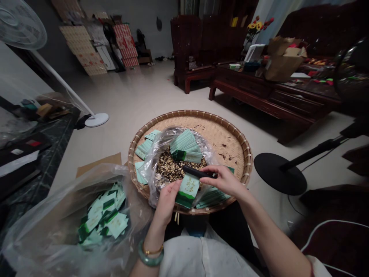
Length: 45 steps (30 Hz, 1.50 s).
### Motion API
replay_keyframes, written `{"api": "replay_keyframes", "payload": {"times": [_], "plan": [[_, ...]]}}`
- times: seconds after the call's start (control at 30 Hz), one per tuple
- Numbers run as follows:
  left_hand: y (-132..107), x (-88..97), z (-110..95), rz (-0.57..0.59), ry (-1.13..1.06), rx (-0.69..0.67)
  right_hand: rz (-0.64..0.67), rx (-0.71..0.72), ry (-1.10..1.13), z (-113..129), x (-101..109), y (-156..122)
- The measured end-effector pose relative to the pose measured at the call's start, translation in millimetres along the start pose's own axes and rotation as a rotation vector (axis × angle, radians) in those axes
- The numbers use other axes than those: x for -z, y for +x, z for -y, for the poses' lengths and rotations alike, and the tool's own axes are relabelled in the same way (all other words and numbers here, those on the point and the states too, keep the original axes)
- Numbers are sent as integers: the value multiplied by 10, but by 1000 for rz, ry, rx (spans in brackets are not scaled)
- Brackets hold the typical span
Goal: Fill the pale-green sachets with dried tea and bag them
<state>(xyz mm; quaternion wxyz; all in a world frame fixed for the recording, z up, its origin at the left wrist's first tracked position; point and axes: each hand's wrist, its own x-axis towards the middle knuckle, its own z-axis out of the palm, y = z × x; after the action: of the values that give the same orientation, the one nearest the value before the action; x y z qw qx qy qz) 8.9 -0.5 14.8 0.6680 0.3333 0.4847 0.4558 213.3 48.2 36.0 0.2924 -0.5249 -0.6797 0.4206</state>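
Note:
My left hand (pixel 167 202) grips the lower edge of a mint-green packet (pixel 188 190) with a dark green band and gold print. My right hand (pixel 223 181) holds a black bar-shaped tool (pixel 196 172), possibly a small bag sealer, pressed across the packet's top edge. Below them, a round woven bamboo tray (pixel 227 142) holds a clear plastic bag (pixel 152 169) of dried brown flakes (pixel 177 169) and a stack of matching packets (pixel 186 146). More packets (pixel 211 197) lie on the tray under my right wrist. A second plastic bag (pixel 103 215) at lower left contains loose packets (pixel 103 217).
A flat cardboard sheet (pixel 99 165) lies under the left bag, and a dark stone-topped surface (pixel 37 165) runs along the left. To the right stands a black round stand base (pixel 279 174). A white fan (pixel 96 119) stands at left, and a carved wooden table (pixel 268 86) stands beyond the tray.

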Motion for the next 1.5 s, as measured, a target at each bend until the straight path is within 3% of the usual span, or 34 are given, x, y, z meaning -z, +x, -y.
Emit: {"api": "replay_keyframes", "payload": {"times": [0.37, 0.5, 0.67, 0.77, 0.93, 1.13, 1.37, 1.5], "plan": [[3, -7, -8, -80, 120, -35, -4, -39, 46, 9, -15, -6], [25, 11, 14, -154, 133, -56, 53, -95, 113, 11, -13, 2], [42, 25, 24, -164, 134, -70, 160, -194, 279, 10, -13, 6], [49, 38, 13, -198, 128, -86, 158, -216, 359, -20, 35, 19], [73, 98, -11, -287, 70, -134, 20, -147, 105, -211, 117, 37], [74, 132, -31, -367, 140, -203, -5, -96, -169, -430, 61, -15], [57, 107, 2, -364, 188, -253, -26, -9, -362, -461, 8, -51], [35, 63, 34, -312, 203, -234, -99, 63, -249, -333, -26, -60]]}}
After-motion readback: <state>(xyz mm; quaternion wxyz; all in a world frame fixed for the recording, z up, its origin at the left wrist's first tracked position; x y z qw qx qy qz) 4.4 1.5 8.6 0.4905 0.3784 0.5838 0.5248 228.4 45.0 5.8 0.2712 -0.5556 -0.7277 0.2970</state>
